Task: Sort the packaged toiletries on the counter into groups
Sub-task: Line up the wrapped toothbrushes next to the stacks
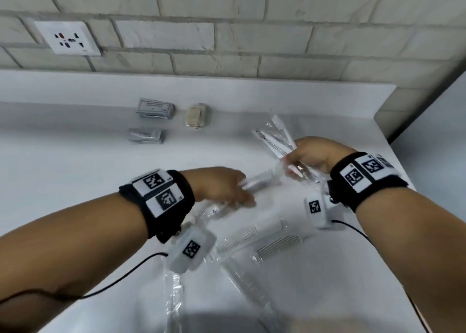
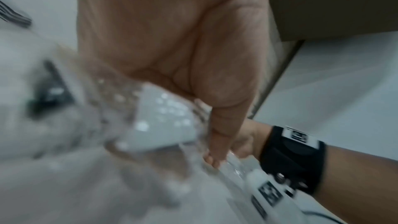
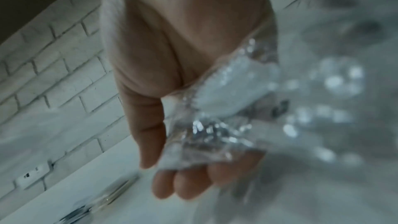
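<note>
My right hand grips a bundle of clear-wrapped white toothbrush packets that fan up and to the left; the same crinkled wrappers fill its palm in the right wrist view. My left hand holds another clear packet with a white item inside, seen blurred as a packet in the left wrist view. Two wrapped white combs lie on the white counter below the hands. Two grey sachet stacks and a cream packet sit further back.
A brick-pattern wall with a white socket rises behind the counter's raised back ledge. The counter ends at the right near a wall corner. More clear wrappers lie at the near edge. Wrist cables trail from both arms.
</note>
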`<state>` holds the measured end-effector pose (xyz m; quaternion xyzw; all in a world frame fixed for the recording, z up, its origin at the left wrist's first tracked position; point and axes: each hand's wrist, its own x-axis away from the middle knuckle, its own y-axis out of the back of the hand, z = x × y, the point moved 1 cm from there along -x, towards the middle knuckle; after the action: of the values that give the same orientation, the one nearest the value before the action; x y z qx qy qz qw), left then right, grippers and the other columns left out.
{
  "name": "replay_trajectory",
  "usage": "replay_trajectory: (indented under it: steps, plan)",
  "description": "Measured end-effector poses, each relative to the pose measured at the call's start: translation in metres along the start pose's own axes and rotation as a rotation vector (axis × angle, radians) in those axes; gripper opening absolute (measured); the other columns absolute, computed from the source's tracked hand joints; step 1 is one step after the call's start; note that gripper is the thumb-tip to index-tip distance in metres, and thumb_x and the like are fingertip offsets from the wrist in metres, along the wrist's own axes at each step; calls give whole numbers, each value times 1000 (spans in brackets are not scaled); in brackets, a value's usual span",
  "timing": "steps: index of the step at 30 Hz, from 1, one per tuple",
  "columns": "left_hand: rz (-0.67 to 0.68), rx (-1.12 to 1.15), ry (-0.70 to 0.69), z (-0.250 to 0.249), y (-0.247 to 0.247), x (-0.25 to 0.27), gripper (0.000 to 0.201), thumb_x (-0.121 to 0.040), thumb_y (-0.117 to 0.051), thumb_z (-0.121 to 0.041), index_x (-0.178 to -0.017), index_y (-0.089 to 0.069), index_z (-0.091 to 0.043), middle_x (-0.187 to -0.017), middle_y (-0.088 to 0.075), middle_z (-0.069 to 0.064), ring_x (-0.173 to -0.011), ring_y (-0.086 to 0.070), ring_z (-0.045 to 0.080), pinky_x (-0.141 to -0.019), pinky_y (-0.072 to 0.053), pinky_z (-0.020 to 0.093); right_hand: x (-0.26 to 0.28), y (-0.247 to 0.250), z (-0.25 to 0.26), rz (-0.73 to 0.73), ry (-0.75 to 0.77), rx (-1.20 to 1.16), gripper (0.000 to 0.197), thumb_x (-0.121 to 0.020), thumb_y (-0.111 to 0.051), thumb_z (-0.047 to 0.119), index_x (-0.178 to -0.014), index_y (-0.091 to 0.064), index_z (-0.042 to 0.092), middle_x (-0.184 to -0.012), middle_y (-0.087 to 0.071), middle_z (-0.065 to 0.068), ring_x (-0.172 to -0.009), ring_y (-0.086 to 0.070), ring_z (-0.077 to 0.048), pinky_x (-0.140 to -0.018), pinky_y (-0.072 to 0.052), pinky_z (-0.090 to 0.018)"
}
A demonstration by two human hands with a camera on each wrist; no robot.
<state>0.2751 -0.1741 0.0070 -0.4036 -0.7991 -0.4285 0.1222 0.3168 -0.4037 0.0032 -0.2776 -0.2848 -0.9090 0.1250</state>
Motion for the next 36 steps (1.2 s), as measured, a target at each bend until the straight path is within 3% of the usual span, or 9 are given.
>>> replay_trajectory:
  steps: [2, 4, 7, 11, 16, 18, 22, 32, 36]
  plan:
    - [-97, 247, -24, 4, 19, -19, 38, -83, -70, -43, -85, -62, -6, -80, -63, 11, -78, -62, 30, -71, -42, 33, -20, 2, 11, -93, -6, 19, 43, -65, -81, 32, -92, -63, 3, -87, -69, -17, -79, -65, -33, -76, -54, -44]
    - [-210, 409, 22, 9, 34, -37, 45, -79, -71, -48, -95, -60, -7, -88, -67, 12, -88, -66, 36, -77, -49, 36, -26, 4, 25, -206, 13, 152, 56, -67, -79, 46, -102, -65, 4, -99, -66, -11, -89, -63, -31, -78, -49, -36]
    - [-447, 355, 173, 20, 50, -53, 74, -80, -70, -46, -137, -40, -10, -114, -65, 10, -100, -66, 25, -91, -52, 35, -20, 9, 36, -387, 59, 248, 61, -83, -70, 39, -128, -52, 3, -125, -57, -14, -114, -55, -32, -88, -43, -29]
    - [-523, 146, 227, 42, 65, -55, 63, -85, -66, -34, -139, -41, -15, -120, -64, 7, -99, -66, 25, -93, -53, 38, -8, 14, 37, -494, 157, 422, 39, -87, -63, 32, -121, -59, 14, -128, -56, -13, -116, -55, -32, -97, -44, -34]
    - [-444, -64, 95, 43, 58, -48, 41, -89, -47, -6, -127, -55, -19, -112, -63, 8, -95, -64, 28, -77, -50, 27, 5, -22, 44, -264, 293, 404, 22, -90, -53, 8, -104, -68, 16, -107, -69, -5, -83, -65, -21, -81, -51, -32]
    - [-446, -239, 38, 42, 51, -48, 46, -89, -41, -3, -124, -58, -28, -117, -55, 7, -101, -61, 26, -80, -48, 27, 2, -43, 45, -206, 323, 583, 32, -94, -49, 11, -119, -66, 21, -120, -64, -1, -99, -60, -18, -86, -45, -26]
    - [-495, -566, -52, 45, 38, -43, 41, -88, -51, -8, -117, -64, -34, -118, -49, 3, -108, -50, 26, -90, -44, 32, -16, -63, 34, -148, 300, 853, 46, -92, -44, 6, -129, -60, 30, -136, -50, 1, -124, -51, -25, -101, -43, -35]
    - [-382, -1176, -271, 32, 15, -23, 31, -101, -34, -23, -128, -50, -17, -113, -57, 3, -98, -58, 28, -71, -36, 32, 1, -41, 23, -139, 319, 547, 52, -91, -42, -2, -130, -59, 29, -131, -61, 6, -124, -54, -12, -94, -35, -16]
    - [-641, -719, -255, 15, 36, -14, 29, -96, -41, -14, -122, -53, -18, -111, -64, 3, -95, -62, 25, -73, -45, 32, 14, -29, 16, -395, 418, 287, 40, -93, -46, 4, -123, -65, 23, -131, -60, 2, -105, -60, -10, -91, -40, -22]
